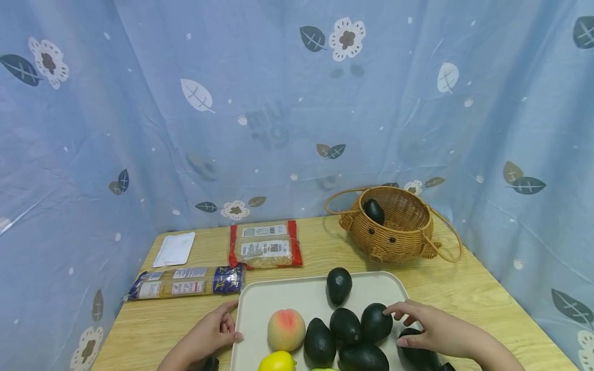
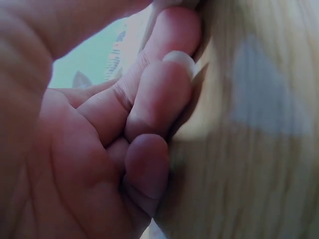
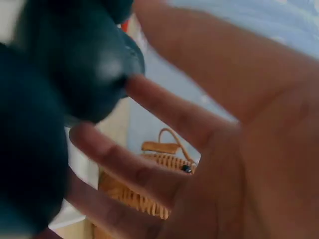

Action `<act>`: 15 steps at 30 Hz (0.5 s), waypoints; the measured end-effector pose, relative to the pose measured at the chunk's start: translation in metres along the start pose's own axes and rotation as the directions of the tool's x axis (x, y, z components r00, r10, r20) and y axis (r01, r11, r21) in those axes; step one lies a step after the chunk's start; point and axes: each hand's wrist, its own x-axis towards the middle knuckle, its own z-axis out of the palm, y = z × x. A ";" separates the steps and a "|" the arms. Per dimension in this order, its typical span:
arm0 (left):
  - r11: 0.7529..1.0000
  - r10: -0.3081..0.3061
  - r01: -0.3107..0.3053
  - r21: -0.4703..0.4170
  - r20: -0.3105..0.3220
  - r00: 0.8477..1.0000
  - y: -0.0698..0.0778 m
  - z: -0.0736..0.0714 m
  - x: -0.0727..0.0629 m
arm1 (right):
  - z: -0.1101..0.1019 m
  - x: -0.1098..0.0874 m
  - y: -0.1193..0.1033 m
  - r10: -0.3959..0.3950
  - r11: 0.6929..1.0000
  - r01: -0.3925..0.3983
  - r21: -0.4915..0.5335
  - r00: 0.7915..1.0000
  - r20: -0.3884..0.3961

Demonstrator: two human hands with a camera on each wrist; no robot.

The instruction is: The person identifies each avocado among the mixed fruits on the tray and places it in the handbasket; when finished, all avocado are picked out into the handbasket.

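A cream tray (image 1: 252,304) carries several dark green avocados (image 1: 320,342), a peach (image 1: 286,330) and a yellow fruit (image 1: 277,361), partly cut off by the frame. My left hand (image 1: 211,332) holds the tray's left edge, thumb at the rim and index finger along it; in the left wrist view its other fingers (image 2: 159,99) curl against the table. Over the tray's right side, my right hand (image 1: 431,330) has its fingers spread, fingertips at one avocado (image 1: 376,323) and thumb over another avocado (image 1: 419,358). The right wrist view shows those fingers (image 3: 134,164) nearly straight beside the avocados.
Behind the tray at right stands a wicker basket (image 1: 394,246) with looped handles and one avocado (image 1: 374,212) inside. A red-edged food packet (image 1: 265,245), a long pasta packet (image 1: 185,282) and a white packet (image 1: 174,249) lie at back left. A blue curtain (image 1: 278,103) encloses the table.
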 end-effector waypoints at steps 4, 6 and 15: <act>1.000 0.020 -0.020 0.004 0.001 1.000 0.000 0.001 0.000 | 0.013 -0.008 0.007 0.051 0.997 -0.050 0.062 0.999 -0.006; 1.000 0.028 -0.028 0.000 0.000 1.000 0.000 0.002 0.000 | 0.016 -0.012 0.010 0.081 0.993 -0.080 0.091 0.997 -0.001; 1.000 0.018 -0.018 0.001 -0.019 1.000 0.002 0.003 -0.002 | 0.024 -0.014 0.020 0.040 0.988 -0.040 0.150 0.999 0.003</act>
